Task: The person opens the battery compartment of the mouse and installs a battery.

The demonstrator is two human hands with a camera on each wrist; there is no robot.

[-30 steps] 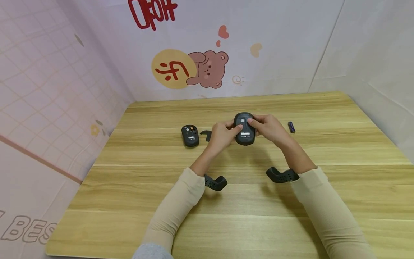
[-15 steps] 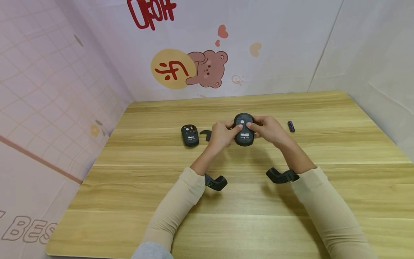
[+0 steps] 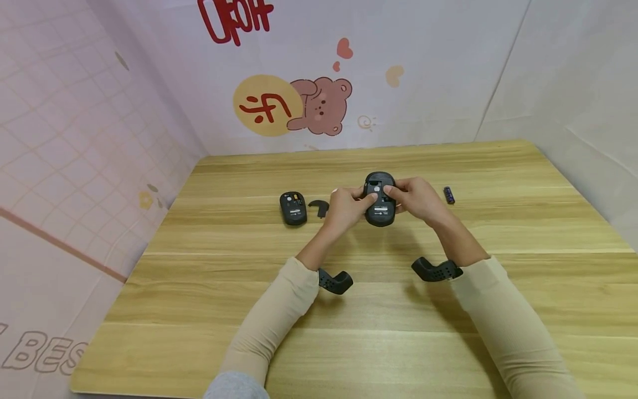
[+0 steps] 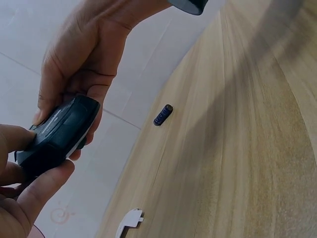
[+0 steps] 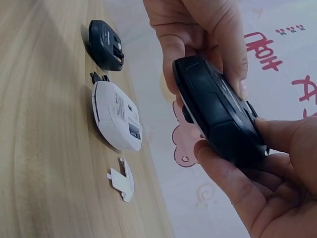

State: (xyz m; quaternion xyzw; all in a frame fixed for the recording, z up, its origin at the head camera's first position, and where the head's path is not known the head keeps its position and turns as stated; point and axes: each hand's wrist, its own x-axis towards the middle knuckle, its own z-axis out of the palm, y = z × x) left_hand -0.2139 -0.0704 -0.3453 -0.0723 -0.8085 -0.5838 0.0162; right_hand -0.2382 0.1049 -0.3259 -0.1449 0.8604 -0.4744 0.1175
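Note:
Both hands hold a black computer mouse (image 3: 381, 218), underside up, above the table. My left hand (image 3: 347, 206) grips its left side with the thumb on the underside. From the right, my right hand (image 3: 420, 198) grips the other side, its thumb also on the underside. The mouse's battery cover (image 3: 381, 177) is shifted toward the far end, and dark gaps of the battery compartment show. In the right wrist view, the fingers of both hands wrap the mouse's edges.
A second black mouse (image 3: 293, 209) lies underside up with its compartment exposed, beside a loose black cover (image 3: 321, 208). A blue battery (image 3: 449, 195) lies to the right. The right wrist view shows a white mouse (image 5: 111, 106) and its white cover (image 5: 124, 182) on the table (image 3: 319, 354).
The battery cover of the held mouse has slid toward the far end, uncovering part of the compartment. Both hands have shifted slightly right with the mouse.

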